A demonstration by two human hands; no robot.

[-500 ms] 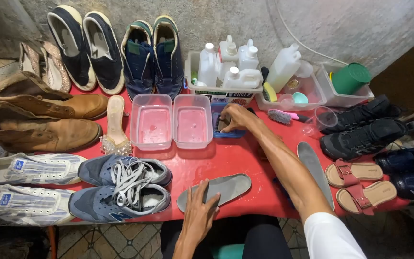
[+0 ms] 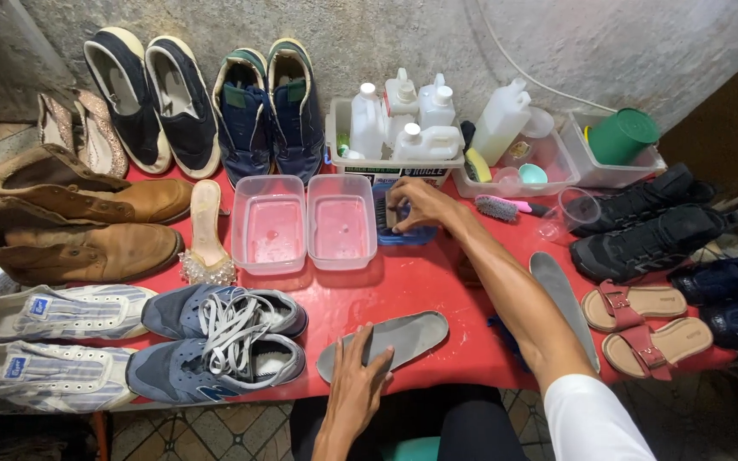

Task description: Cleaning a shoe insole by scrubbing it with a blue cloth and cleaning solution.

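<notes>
On red table, left hand [image 2: 359, 376] flat, released, pressing grey insole [image 2: 407, 335], right hand [image 2: 416, 207] outstretched, grasping blue brush [image 2: 403, 235]

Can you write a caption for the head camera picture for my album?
Left hand rests on a grey insole; right hand grips a blue brush among shoes.

Shoe-cleaning stall: shoes [image 2: 172, 94], cleaner bottles [image 2: 403, 119] & brush [image 2: 497, 207] on red table [image 2: 420, 286].

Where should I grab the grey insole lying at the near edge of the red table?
Grip the grey insole at its free right end, from the near side. It lies flat, the left hand already presses its left end, and its near edge sits close to the red table edge.
</notes>
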